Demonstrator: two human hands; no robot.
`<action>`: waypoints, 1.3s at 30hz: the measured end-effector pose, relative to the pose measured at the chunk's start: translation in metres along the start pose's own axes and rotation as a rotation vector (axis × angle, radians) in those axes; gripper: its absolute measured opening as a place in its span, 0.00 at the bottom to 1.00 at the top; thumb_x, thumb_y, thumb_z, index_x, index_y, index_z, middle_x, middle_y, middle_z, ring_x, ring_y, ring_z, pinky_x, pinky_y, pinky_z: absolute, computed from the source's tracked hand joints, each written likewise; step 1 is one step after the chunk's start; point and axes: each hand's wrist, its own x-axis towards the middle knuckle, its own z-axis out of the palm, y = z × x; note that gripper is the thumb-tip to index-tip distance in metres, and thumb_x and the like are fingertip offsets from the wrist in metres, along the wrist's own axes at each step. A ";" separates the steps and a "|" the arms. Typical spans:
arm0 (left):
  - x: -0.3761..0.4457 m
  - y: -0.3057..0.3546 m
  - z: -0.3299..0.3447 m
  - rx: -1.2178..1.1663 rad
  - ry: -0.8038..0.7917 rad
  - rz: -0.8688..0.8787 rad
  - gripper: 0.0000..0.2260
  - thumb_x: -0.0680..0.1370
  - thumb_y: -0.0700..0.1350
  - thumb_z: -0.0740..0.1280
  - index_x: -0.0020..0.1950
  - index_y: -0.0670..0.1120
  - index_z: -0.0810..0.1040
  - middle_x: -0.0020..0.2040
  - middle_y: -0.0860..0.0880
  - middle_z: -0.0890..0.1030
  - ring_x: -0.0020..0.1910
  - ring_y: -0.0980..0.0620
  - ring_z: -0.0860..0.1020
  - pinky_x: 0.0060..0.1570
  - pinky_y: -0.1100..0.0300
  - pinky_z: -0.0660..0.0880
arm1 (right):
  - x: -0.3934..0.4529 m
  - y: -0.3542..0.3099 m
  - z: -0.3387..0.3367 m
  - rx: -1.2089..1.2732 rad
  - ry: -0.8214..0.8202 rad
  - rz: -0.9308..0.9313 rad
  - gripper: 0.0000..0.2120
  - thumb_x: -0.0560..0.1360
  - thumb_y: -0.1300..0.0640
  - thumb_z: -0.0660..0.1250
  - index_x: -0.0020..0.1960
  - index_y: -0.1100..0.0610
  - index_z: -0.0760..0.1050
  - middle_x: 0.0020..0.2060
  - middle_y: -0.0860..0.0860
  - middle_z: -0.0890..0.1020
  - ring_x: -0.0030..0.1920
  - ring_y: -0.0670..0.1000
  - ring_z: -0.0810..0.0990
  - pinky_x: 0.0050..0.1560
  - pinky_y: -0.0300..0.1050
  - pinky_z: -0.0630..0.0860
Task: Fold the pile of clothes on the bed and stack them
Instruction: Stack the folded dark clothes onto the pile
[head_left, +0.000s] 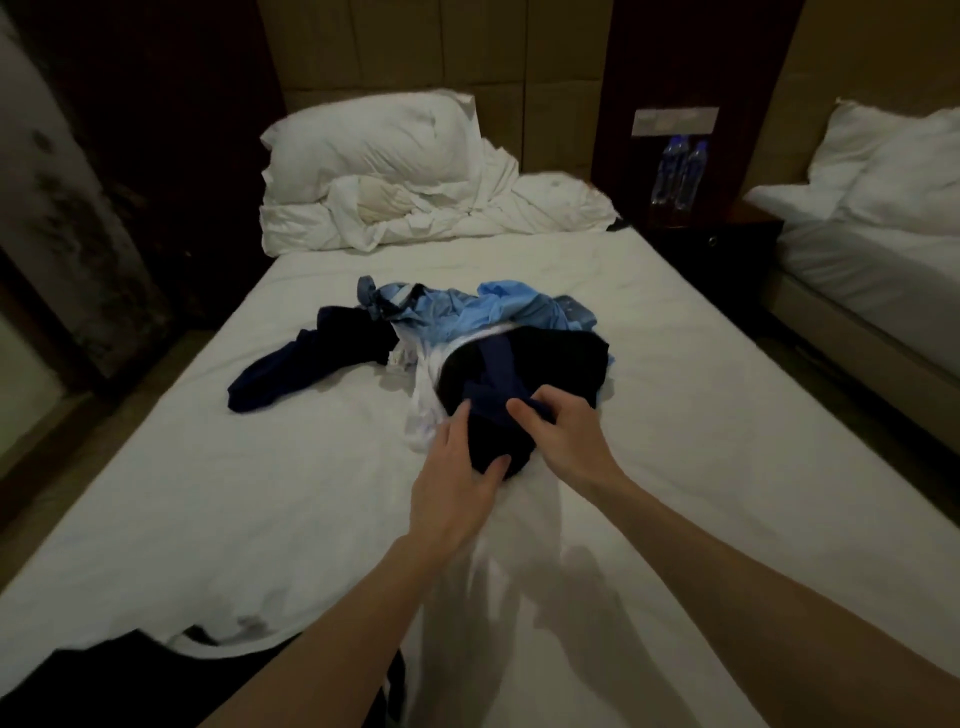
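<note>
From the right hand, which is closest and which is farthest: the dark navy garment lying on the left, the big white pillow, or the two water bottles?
From the right hand, gripping dark cloth:
1. Dark navy garment, left of the pile on the bed.
2. Big white pillow, at the head of the bed, left.
3. Two plastic water bottles, on the nightstand, back right.
Pillow and bottles are nearly level; that order is uncertain.

Clothes pile (467, 332) mid-bed (208, 493); pillow (374, 140) behind; bottles (678, 176) right.
</note>
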 end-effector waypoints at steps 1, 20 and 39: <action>-0.003 0.013 -0.011 -0.036 0.025 -0.007 0.36 0.78 0.52 0.69 0.81 0.54 0.52 0.74 0.52 0.65 0.71 0.54 0.67 0.58 0.61 0.70 | -0.011 -0.017 -0.007 0.008 -0.012 -0.032 0.17 0.78 0.52 0.69 0.33 0.52 0.69 0.27 0.44 0.72 0.29 0.41 0.72 0.33 0.33 0.65; -0.191 0.145 -0.194 0.222 -0.301 0.310 0.16 0.77 0.57 0.70 0.62 0.54 0.77 0.49 0.59 0.74 0.50 0.58 0.74 0.47 0.59 0.68 | -0.207 -0.214 -0.151 0.134 0.085 -0.047 0.17 0.76 0.43 0.69 0.44 0.57 0.75 0.40 0.54 0.82 0.43 0.53 0.82 0.46 0.54 0.78; -0.217 0.217 -0.207 -0.759 -0.084 -0.132 0.18 0.81 0.58 0.63 0.49 0.42 0.80 0.40 0.46 0.81 0.38 0.51 0.80 0.38 0.59 0.76 | -0.283 -0.237 -0.115 0.226 -0.422 0.105 0.25 0.75 0.45 0.72 0.68 0.48 0.68 0.56 0.49 0.79 0.52 0.48 0.83 0.46 0.45 0.81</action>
